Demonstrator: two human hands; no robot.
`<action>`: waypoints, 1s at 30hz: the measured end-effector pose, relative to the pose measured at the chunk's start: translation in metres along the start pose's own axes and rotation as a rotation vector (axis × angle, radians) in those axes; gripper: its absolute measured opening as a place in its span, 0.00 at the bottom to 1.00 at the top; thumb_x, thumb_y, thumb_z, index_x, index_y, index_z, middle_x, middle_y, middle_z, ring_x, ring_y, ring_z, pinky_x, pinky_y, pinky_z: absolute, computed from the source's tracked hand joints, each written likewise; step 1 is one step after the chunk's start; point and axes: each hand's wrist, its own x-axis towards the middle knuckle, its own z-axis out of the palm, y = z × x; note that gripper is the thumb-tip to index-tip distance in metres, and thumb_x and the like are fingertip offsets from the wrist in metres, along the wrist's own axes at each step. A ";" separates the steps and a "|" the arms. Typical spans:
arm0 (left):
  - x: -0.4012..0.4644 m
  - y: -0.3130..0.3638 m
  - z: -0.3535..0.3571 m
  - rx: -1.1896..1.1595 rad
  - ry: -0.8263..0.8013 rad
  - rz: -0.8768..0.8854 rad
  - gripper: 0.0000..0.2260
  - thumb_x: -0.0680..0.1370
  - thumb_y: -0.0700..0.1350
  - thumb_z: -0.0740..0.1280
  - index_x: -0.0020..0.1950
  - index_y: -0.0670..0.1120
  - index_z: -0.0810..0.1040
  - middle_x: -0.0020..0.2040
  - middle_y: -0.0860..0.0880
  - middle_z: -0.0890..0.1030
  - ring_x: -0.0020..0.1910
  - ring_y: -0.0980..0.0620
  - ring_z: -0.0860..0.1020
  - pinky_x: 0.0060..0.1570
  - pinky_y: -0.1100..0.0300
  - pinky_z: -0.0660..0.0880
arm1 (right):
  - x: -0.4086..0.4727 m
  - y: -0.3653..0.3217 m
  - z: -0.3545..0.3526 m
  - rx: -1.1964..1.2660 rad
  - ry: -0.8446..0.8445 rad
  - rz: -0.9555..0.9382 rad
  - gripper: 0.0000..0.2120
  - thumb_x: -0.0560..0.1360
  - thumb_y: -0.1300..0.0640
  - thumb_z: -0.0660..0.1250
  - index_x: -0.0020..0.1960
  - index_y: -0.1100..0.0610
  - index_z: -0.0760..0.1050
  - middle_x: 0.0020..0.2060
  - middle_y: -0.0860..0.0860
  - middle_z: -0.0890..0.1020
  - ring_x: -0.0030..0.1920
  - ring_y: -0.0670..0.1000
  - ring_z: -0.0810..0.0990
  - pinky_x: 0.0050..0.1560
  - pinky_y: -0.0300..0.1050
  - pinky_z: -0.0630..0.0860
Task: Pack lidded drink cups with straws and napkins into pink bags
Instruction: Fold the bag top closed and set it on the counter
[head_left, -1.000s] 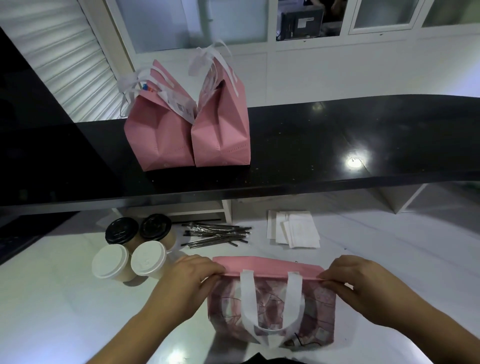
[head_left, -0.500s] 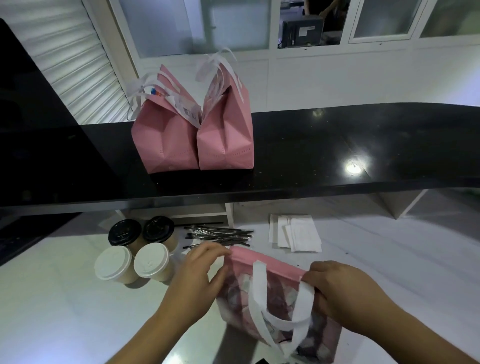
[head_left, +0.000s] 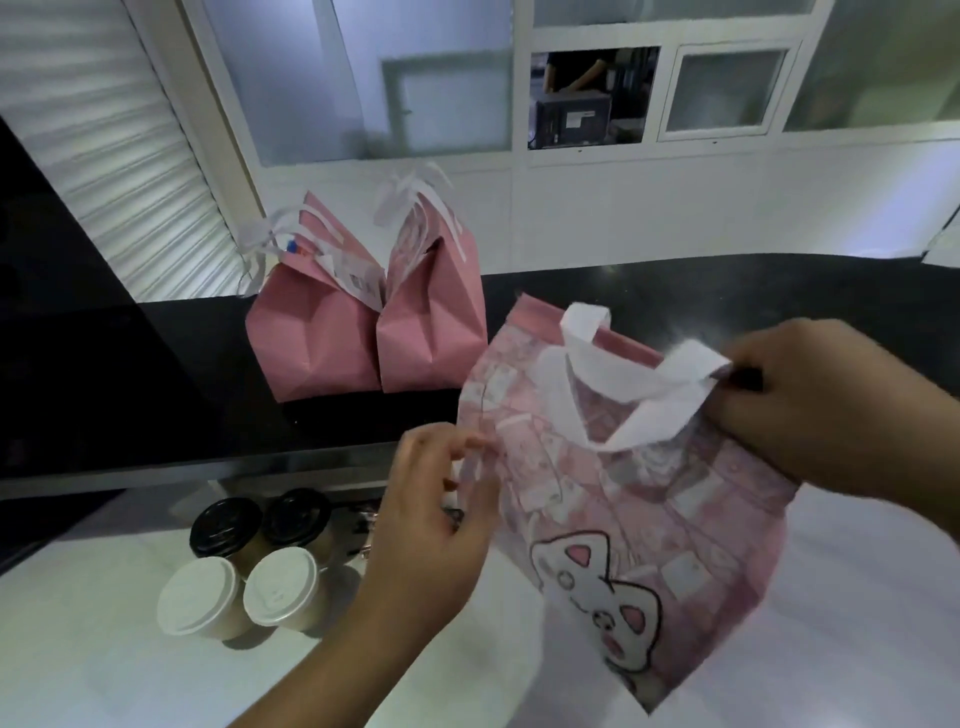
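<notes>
A flat pink bag (head_left: 639, 499) with a cat print and white handles hangs in the air, tilted, over the white counter. My right hand (head_left: 810, 405) grips its upper right edge by a handle. My left hand (head_left: 441, 519) pinches its left side fold. Two white-lidded cups (head_left: 200, 597) (head_left: 280, 584) and two black-lidded cups (head_left: 224, 525) (head_left: 296, 514) stand together at the lower left. Straws (head_left: 363, 519) show only a little beside my left hand. The napkins are hidden behind the bag.
Two standing pink bags (head_left: 311, 338) (head_left: 431, 322) with white handles sit on the raised black ledge (head_left: 727, 291). White counter (head_left: 93, 665) spreads below. A shutter stands at the left, windows and a monitor (head_left: 571, 122) behind.
The bag has been lifted off the white counter and tipped up, its cat print now facing me. Both hands rose with it, and the view tilted upward.
</notes>
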 end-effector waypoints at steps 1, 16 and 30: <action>0.010 0.006 0.004 -0.005 -0.004 0.023 0.08 0.82 0.56 0.65 0.61 0.60 0.76 0.61 0.60 0.73 0.60 0.56 0.78 0.52 0.71 0.74 | 0.010 -0.005 -0.012 -0.004 0.055 -0.002 0.13 0.72 0.43 0.64 0.33 0.47 0.80 0.27 0.36 0.81 0.29 0.41 0.81 0.21 0.36 0.70; 0.143 0.003 0.066 -0.137 -0.272 -0.223 0.30 0.80 0.60 0.65 0.82 0.58 0.63 0.77 0.56 0.72 0.74 0.59 0.71 0.73 0.56 0.70 | 0.220 -0.016 -0.005 0.062 0.436 0.147 0.12 0.75 0.61 0.65 0.33 0.58 0.69 0.31 0.54 0.74 0.32 0.57 0.75 0.31 0.42 0.66; 0.170 -0.031 0.076 0.015 -0.249 -0.350 0.32 0.82 0.57 0.65 0.84 0.53 0.58 0.81 0.51 0.66 0.78 0.50 0.66 0.76 0.50 0.65 | 0.289 -0.031 0.057 0.244 0.311 0.228 0.15 0.79 0.56 0.65 0.35 0.56 0.67 0.37 0.55 0.78 0.40 0.59 0.78 0.35 0.46 0.69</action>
